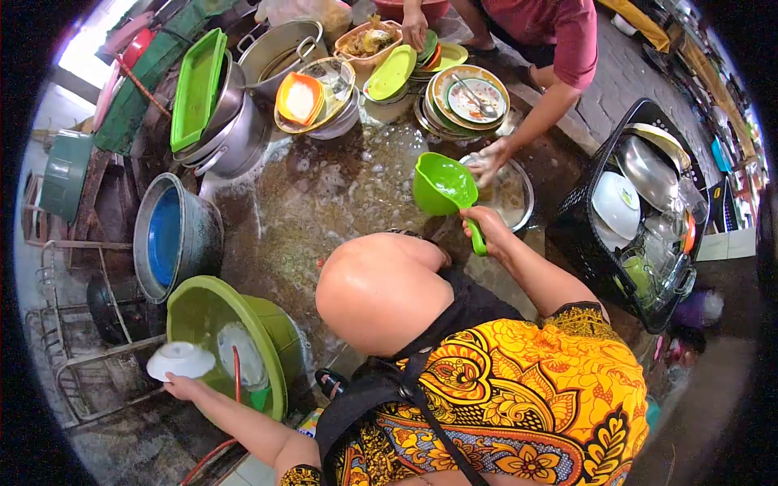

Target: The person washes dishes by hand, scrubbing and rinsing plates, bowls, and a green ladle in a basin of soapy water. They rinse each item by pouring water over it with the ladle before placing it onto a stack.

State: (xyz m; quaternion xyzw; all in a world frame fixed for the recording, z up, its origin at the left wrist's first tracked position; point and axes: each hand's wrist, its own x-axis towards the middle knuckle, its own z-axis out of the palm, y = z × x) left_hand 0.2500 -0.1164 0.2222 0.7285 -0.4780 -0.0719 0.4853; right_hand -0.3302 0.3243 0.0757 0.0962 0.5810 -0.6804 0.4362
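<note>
My left hand [181, 386] grips the edge of a white bowl [180, 361], which is turned bottom up over the left rim of a large green tub [275, 356]. Inside the tub are a whitish item [243, 355] and a red hose [237, 374]. My right hand [488, 230] is closed around the handle of a bright green water dipper [446, 186], raised above the wet floor. Just behind the dipper, a co-worker's hand [488, 162] is over a metal basin [515, 194] of cloudy water.
Stacked plates [470, 97], a pot [279, 57], orange bowls [300, 99] and green trays [198, 89] stand at the back. To the right is a black crate [648, 316] of washed-looking dishes and glasses. A metal bucket [207, 235] and wire rack [101, 324] are left.
</note>
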